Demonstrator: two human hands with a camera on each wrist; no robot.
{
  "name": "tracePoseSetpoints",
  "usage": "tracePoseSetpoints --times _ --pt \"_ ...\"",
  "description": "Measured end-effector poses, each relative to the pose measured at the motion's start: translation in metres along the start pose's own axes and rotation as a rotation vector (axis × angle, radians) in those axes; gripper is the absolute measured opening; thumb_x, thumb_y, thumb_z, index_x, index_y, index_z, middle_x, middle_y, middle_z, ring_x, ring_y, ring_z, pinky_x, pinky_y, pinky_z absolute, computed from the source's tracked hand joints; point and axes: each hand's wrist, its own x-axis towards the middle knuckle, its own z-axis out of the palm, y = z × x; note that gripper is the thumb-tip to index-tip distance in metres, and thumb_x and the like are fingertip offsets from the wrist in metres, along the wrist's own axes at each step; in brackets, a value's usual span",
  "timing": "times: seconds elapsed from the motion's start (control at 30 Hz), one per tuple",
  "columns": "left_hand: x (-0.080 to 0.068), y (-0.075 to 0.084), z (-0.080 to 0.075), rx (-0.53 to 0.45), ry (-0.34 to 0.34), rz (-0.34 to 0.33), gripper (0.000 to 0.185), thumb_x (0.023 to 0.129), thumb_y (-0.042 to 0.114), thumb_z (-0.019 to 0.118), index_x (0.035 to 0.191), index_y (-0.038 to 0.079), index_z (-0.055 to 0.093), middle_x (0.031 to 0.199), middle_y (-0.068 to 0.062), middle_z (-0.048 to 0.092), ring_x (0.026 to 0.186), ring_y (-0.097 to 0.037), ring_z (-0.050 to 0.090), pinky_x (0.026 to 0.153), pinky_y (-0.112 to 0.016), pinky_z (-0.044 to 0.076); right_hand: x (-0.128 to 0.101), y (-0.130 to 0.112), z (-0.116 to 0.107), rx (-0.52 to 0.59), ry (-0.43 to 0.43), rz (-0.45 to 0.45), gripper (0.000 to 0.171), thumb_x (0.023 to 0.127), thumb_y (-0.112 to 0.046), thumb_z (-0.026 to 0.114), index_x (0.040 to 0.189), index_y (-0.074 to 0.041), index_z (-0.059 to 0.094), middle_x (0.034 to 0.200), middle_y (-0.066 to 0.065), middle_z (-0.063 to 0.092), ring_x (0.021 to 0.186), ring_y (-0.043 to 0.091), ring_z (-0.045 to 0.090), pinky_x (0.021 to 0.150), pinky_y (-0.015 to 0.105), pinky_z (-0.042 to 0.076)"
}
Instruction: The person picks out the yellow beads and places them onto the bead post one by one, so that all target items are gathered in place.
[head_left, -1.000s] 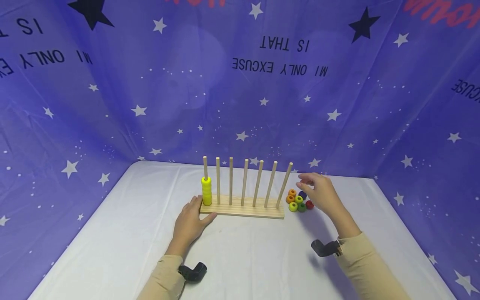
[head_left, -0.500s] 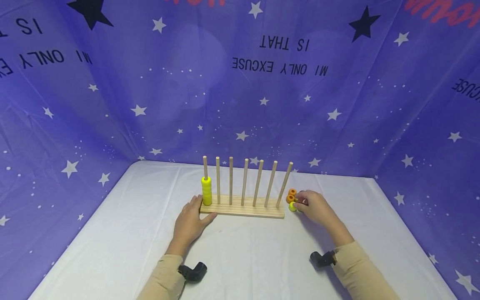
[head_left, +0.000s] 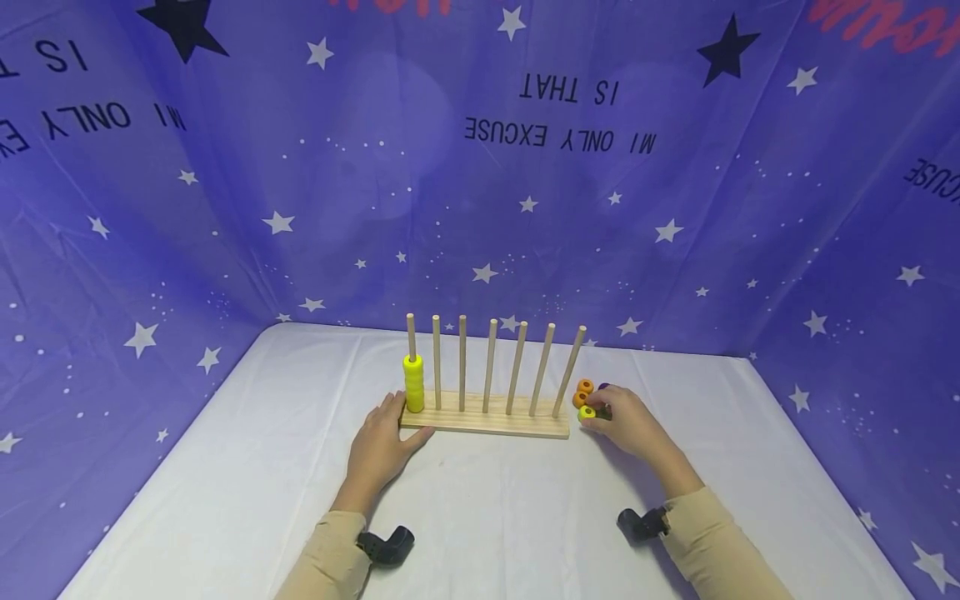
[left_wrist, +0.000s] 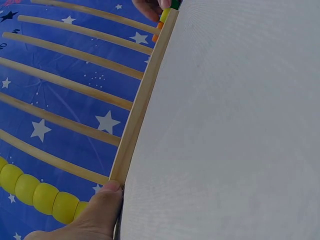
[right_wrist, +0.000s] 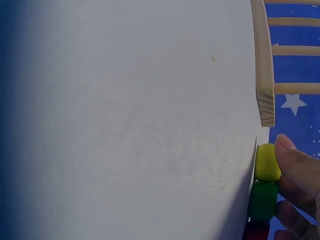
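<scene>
My right hand point(head_left: 626, 425) has dropped from hovering onto the loose beads, fingers now pinching the yellow bead point(head_left: 587, 412) on the counter point(head_left: 225, 500) beside the rack point(head_left: 487, 423). My left hand point(head_left: 378, 446) lies flat, steadying the rack's end. Farther left, only the first peg carries a yellow stack point(head_left: 413, 383); six pegs are bare.

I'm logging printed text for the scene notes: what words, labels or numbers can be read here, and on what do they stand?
"MI ONLY EXCUSE IS THAT", upside down, on the blue star backdrop.
The same phrase, cut off at the frame's edge, on the backdrop's left part.
"EXCUSE", cut off, at the right edge.
Red lettering along the top edge: cropped, unreadable.
Wooden peg rack, beads: no text.
</scene>
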Motion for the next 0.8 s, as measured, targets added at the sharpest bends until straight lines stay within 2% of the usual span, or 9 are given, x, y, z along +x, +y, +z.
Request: tracePoseSetpoints --times 0.27,0.5,0.8 --pt "0.0 0.0004 -0.0004 -0.006 0.003 0.003 0.088 0.08 0.062 0.063 0.145 0.008 0.036 0.148 -0.017 0.039 0.135 -0.04 0.038 0.109 -0.057 0.034 0.0004 -0.003 0.0014 -0.024 -0.003 0.01 0.027 0.077 -0.028 0.078 0.098 -0.012 0.071 0.089 -0.002 0.067 0.089 0.018 0.058 0.084 0.04 0.049" --pt "-0.0001 0.0006 -0.0011 0.002 0.015 0.015 0.087 0.08 0.061 0.063 0.144 0.008 0.038 0.147 -0.017 0.041 0.135 -0.039 0.039 0.108 -0.056 0.036 -0.003 -0.0038 0.0005 -0.033 -0.007 0.006 0.029 0.075 -0.03 0.079 0.097 -0.013 0.069 0.088 -0.002 0.067 0.089 0.02 0.052 0.08 0.038 0.046" --pt "-0.0012 0.0019 -0.0021 -0.01 0.013 0.008 0.086 0.08 0.06 0.064 0.144 0.007 0.038 0.147 -0.018 0.04 0.135 -0.04 0.039 0.108 -0.057 0.035 -0.0043 -0.0069 0.001 -0.067 -0.047 0.046 0.039 0.074 -0.035 0.08 0.104 -0.013 0.07 0.093 -0.001 0.066 0.092 0.02 0.051 0.083 0.041 0.048"
